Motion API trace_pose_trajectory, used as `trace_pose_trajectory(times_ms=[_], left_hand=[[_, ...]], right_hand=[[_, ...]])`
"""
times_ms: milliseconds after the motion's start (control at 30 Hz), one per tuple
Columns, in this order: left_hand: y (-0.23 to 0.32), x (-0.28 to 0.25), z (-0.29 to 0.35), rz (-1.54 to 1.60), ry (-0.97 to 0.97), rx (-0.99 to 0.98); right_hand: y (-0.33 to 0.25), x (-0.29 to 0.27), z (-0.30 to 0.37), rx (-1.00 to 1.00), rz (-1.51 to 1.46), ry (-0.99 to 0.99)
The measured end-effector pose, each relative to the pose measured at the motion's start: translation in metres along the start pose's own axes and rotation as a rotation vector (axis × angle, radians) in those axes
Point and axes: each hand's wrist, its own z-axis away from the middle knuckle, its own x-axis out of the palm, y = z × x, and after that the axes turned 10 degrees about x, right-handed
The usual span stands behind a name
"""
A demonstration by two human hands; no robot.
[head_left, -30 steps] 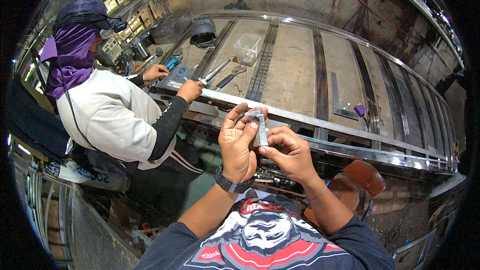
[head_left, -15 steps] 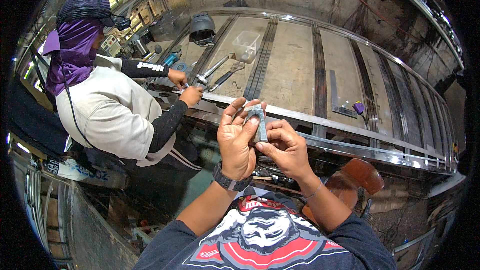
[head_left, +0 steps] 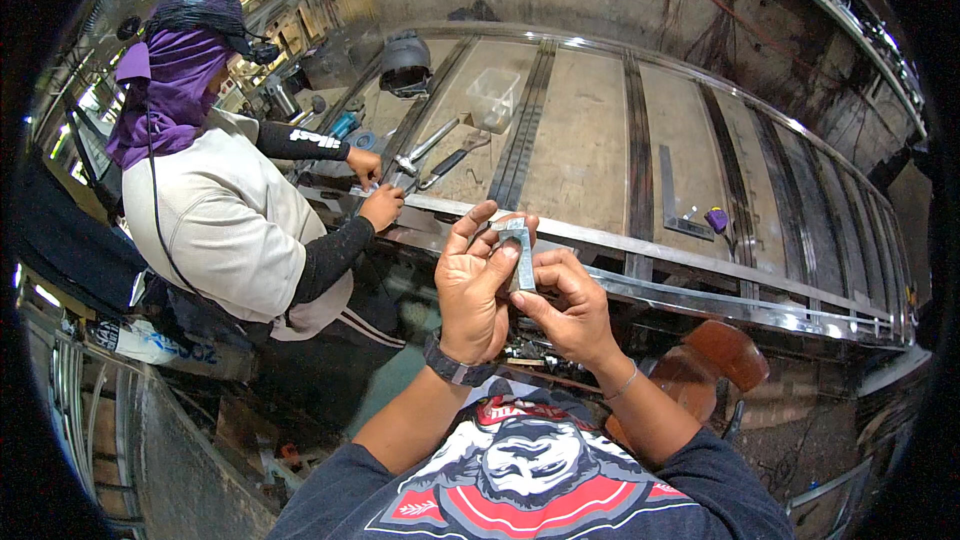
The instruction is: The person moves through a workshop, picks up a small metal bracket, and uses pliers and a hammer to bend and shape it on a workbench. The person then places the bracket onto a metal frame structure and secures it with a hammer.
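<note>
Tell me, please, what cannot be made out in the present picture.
All in the head view:
Back of the small metal piece: covered by the left hand.
What the co-worker's nearer hand touches: too small to tell, partly covered by that hand.
Brown chair: partly hidden behind the right forearm.
Dark T-shirt: lower part cut off by the bottom edge.

Dark short-sleeved tee (head_left: 345, 495) worn, chest pretty much covered by big white, grey and red print (head_left: 532, 460). Chunky black watch (head_left: 458, 364) strapped just behind left hand (head_left: 472, 305), thin bracelet (head_left: 622, 381) worn behind right hand (head_left: 572, 312).
</note>
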Motion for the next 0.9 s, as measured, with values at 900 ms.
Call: trace_pose_trajectory(times_ms=[900], left_hand=[[0.023, -0.024, -0.017, -0.105, -0.108, -0.443]], right_hand=[[-0.015, -0.019, -0.013, -0.004, 0.125, -0.113]])
